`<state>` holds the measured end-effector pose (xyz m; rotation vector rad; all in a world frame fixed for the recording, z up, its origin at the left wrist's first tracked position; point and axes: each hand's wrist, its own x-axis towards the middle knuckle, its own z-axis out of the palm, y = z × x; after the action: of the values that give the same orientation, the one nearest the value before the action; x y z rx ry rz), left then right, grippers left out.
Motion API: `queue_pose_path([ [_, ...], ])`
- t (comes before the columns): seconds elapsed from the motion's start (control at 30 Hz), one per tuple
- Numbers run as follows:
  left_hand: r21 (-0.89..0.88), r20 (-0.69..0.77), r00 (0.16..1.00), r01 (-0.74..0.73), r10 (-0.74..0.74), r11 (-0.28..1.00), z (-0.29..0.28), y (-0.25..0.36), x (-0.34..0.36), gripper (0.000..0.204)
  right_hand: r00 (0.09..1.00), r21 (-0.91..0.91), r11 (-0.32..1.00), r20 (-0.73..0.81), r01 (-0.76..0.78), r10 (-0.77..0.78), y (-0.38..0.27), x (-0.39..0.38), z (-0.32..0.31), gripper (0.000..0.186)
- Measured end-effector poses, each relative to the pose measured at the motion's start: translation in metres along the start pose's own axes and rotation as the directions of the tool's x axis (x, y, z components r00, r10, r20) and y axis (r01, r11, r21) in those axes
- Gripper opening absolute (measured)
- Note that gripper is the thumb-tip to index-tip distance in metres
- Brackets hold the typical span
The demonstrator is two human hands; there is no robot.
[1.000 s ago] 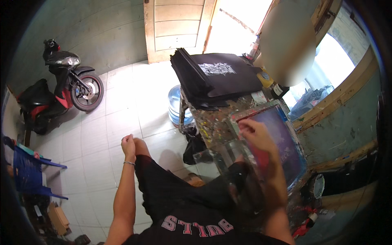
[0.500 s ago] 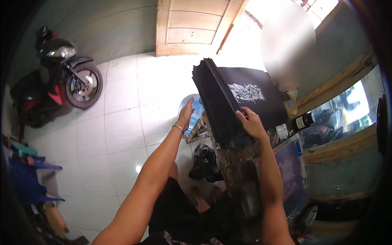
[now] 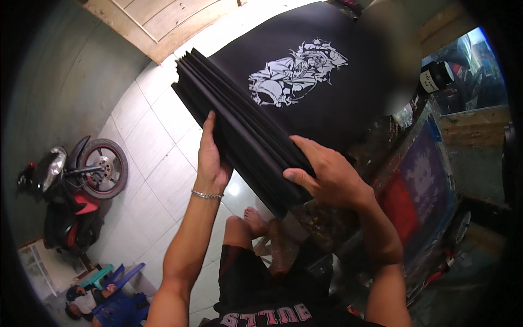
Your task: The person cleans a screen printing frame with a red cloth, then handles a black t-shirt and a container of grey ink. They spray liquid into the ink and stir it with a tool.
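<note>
Between my hands is a thick stack of black sheets point(image 3: 242, 133), slanting from upper left to lower right with its layered edges showing. It rests against a wide black sheet point(image 3: 348, 103) that bears a white and grey printed figure point(image 3: 305, 71). My left hand point(image 3: 214, 158), with a bracelet at the wrist, presses along the stack's left side; one digit points upward and the other fingers are hidden behind it. At the lower right end my right hand point(image 3: 329, 171) is closed on the stack, its thumb and fingers over the upper layers.
A dark bottle point(image 3: 436, 77) with a pale label stands at the right. Nearer me lies a framed panel point(image 3: 425, 180) in purple and red. Leftward are a parked motorbike point(image 3: 73, 196), blue plastic furniture point(image 3: 128, 280) and a person point(image 3: 81, 300). A wooden door point(image 3: 163, 24) is at the top.
My left hand has come from beside the stack onto its left side. The stack looks nearer and more slanted, and the whole view has turned. My right hand stays at its near end.
</note>
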<state>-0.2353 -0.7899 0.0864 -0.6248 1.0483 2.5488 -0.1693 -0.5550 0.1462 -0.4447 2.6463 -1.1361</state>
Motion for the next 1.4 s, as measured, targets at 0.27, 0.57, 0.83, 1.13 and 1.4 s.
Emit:
queue_pose_path([
  [0.27,0.052,-0.045,0.999,0.024,-0.022,0.998,0.021,0.024,0.004,0.049,0.888,0.054,0.904,0.222,-0.424,0.403,-0.054,0.042,-0.022,0.07],
  [0.57,-0.136,-0.087,0.954,0.276,-0.289,0.952,0.005,0.043,0.011,0.07,0.894,0.045,0.9,0.141,-0.434,0.425,-0.07,0.055,-0.006,0.084],
  [0.83,0.302,-0.013,1.0,0.022,-0.019,0.953,0.079,0.045,-0.012,0.079,0.788,0.447,0.648,0.337,-0.616,0.516,-0.064,0.083,-0.057,0.047],
  [1.13,0.412,-0.153,0.964,0.264,-0.219,0.872,0.091,0.065,-0.011,0.063,0.922,-0.119,0.915,0.006,-0.385,0.388,-0.082,0.081,-0.008,0.074],
  [1.4,0.314,-0.578,0.807,0.354,-0.119,0.881,0.038,0.008,0.022,0.049,0.938,-0.319,0.916,0.162,-0.243,0.305,-0.09,0.075,0.046,0.063],
])
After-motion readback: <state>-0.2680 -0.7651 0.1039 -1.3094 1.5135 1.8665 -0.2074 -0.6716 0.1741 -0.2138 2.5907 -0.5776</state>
